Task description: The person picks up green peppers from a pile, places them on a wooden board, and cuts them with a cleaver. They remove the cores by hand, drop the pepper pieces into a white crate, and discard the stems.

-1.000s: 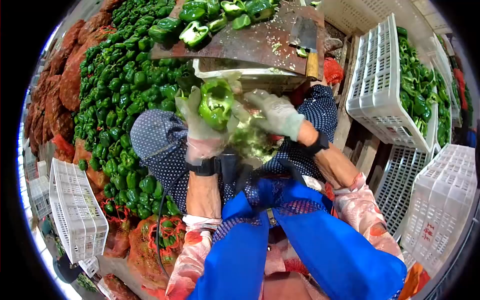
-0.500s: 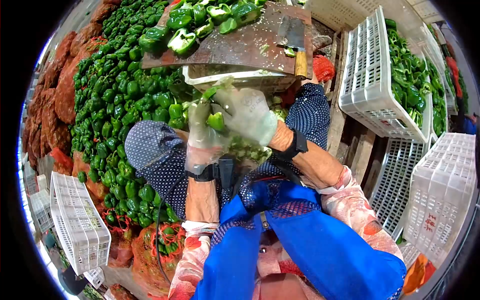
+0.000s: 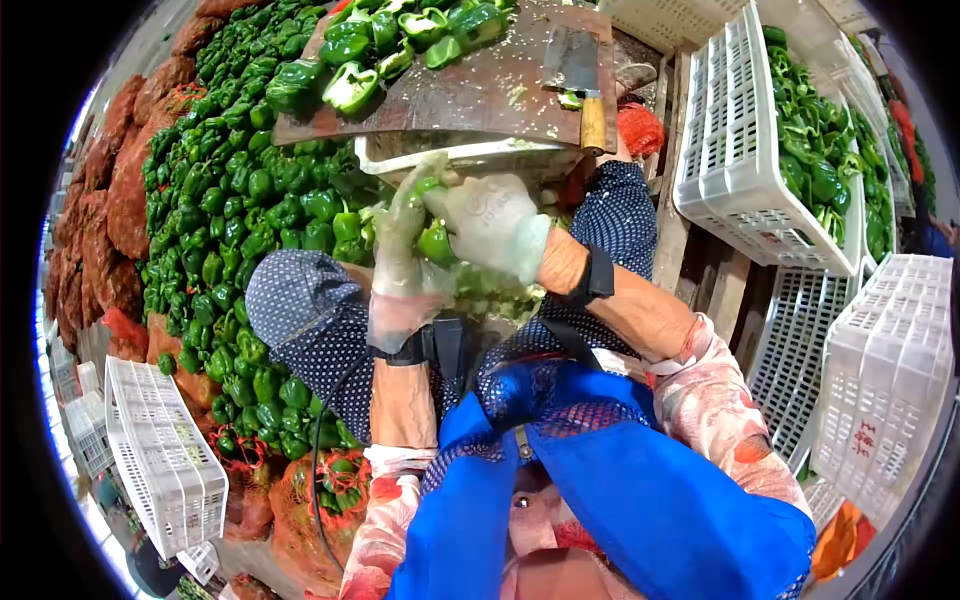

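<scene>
A translucent glove covers my left hand (image 3: 402,240), whose fingers are closed on a green pepper (image 3: 434,243), apparently a cut piece. My right hand (image 3: 495,225), gloved too, presses its curled fingertips against the pepper from the right. More green shows between the fingers above, but its shape is blurred. Below the hands lie pale green scraps (image 3: 495,300). Just beyond them stands a white crate (image 3: 460,155) under a wooden board (image 3: 470,95). Halved green peppers (image 3: 352,88) and a cleaver (image 3: 572,65) with a wooden handle rest on that board.
A large heap of whole green peppers (image 3: 225,220) spreads at the left, with red mesh sacks (image 3: 128,210) behind it. White crates of cut peppers (image 3: 735,140) stand at the right on wooden slats. Another white crate (image 3: 165,455) sits lower left.
My hands remain together at the pepper with slightly shifted fingers; the left fingers point more upward. The whole view has shifted a little.
</scene>
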A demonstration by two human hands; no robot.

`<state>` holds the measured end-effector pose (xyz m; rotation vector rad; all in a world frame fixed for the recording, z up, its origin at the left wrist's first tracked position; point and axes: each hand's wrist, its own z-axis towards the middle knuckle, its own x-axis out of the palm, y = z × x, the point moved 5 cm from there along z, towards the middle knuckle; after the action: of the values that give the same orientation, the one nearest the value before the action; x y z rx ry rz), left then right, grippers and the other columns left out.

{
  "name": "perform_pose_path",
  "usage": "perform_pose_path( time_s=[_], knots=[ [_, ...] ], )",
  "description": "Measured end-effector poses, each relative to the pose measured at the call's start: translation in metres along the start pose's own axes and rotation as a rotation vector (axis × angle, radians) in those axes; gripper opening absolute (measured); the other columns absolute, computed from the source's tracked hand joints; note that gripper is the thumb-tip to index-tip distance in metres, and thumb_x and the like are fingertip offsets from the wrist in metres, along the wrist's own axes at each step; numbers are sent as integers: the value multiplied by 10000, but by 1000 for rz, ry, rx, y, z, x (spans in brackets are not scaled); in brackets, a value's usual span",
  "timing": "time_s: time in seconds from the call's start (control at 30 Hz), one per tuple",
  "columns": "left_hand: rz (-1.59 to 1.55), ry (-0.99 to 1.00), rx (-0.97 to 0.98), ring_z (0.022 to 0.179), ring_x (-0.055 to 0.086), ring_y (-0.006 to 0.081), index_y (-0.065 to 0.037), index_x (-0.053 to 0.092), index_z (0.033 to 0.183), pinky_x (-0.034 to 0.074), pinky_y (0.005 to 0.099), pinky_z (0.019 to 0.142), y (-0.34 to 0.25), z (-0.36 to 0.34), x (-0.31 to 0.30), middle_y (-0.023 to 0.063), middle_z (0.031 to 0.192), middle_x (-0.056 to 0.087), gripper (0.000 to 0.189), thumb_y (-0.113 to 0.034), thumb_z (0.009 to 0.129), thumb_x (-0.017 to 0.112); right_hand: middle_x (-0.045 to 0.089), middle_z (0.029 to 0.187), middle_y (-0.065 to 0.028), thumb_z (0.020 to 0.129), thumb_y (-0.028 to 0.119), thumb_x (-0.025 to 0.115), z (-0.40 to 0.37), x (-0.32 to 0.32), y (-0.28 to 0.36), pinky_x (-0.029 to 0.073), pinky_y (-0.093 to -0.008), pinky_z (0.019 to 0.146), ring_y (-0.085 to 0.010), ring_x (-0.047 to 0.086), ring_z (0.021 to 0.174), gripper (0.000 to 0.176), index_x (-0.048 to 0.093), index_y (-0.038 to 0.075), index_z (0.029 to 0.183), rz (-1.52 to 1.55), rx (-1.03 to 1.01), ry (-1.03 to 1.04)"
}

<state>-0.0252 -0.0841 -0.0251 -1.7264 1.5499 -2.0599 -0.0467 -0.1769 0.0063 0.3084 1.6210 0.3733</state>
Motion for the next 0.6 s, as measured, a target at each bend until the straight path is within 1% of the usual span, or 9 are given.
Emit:
perform_pose_path(
  time_s=[0.23, 0.27, 0.33, 0.37, 0.4, 0.43, 0.47, 0.53, 0.6],
  knots=[
    [-200, 94, -96, 1137, 554, 261, 30, 402, 1389, 466, 374, 993, 2, 1, 0, 158, 1264, 541, 666, -258, 815, 579, 677, 881, -200, 806, 273, 604, -3, 13, -20, 531, -439, 798, -346, 674, 872, 316, 631, 73, 1050, 401, 3, -131],
    [-271, 53, -63, 1172, 542, 293, 56, 387, 1385, 456, 401, 1020, 1, 3, -2, 187, 1298, 525, 690, -272, 810, 582, 679, 840, -147, 818, 180, 650, -13, -3, -19, 530, -350, 639, -226, 678, 728, 283, 637, 18, 1050, 724, 48, -141],
    [-228, 57, -9, 1190, 532, 315, 59, 366, 1391, 444, 424, 1039, 1, 7, -2, 197, 1319, 512, 683, -265, 831, 583, 683, 839, -105, 831, 202, 690, -19, -21, -25, 529, -295, 631, -165, 666, 698, 292, 637, 10, 1045, 907, -19, -221],
    [-196, 79, -6, 1188, 532, 318, 43, 350, 1405, 443, 436, 1040, 0, 6, 1, 196, 1313, 512, 702, -299, 848, 605, 685, 838, -105, 844, 218, 689, -18, -36, -19, 531, -295, 623, -167, 671, 680, 289, 640, 11, 1039, 643, -152, -374],
    [-226, 140, -42, 1176, 538, 313, 18, 335, 1421, 445, 449, 1034, -3, 5, 7, 193, 1301, 516, 727, -347, 861, 620, 682, 800, -117, 838, 261, 689, -24, -39, -11, 536, -312, 627, -197, 688, 678, 302, 649, 26, 1023, 727, -79, -318],
    [-247, 172, -38, 1146, 551, 299, -17, 309, 1443, 471, 441, 998, -5, 1, 16, 183, 1279, 525, 776, -424, 865, 629, 682, 837, -180, 804, 239, 626, -20, -32, -10, 537, -437, 732, -352, 674, 831, 241, 666, 88, 988, 511, 78, -175],
    [-268, 205, -35, 1116, 565, 284, -51, 284, 1466, 496, 434, 961, -8, -3, 26, 172, 1257, 534, 827, -501, 869, 637, 682, 838, -178, 792, 229, 611, -17, -27, -10, 533, -454, 732, -354, 672, 826, 226, 664, 97, 967, 370, 112, -157],
    [54, 103, 29, 1065, 574, 199, -45, 308, 1465, 528, 276, 827, -2, 2, 16, 135, 1250, 539, 708, -222, 877, 661, 682, 838, -169, 753, 224, 601, -11, -16, -17, 533, -466, 730, -352, 672, 802, 209, 655, 113, 922, 238, 144, -158],
    [351, -59, -51, 1038, 572, 147, -39, 342, 1453, 529, 233, 763, -4, 6, 0, 117, 1253, 538, 679, 42, 833, 605, 674, 831, -183, 758, 239, 601, -6, -2, -18, 525, -478, 731, -363, 669, 809, 224, 656, 98, 923, 238, 126, -161]
  ],
)
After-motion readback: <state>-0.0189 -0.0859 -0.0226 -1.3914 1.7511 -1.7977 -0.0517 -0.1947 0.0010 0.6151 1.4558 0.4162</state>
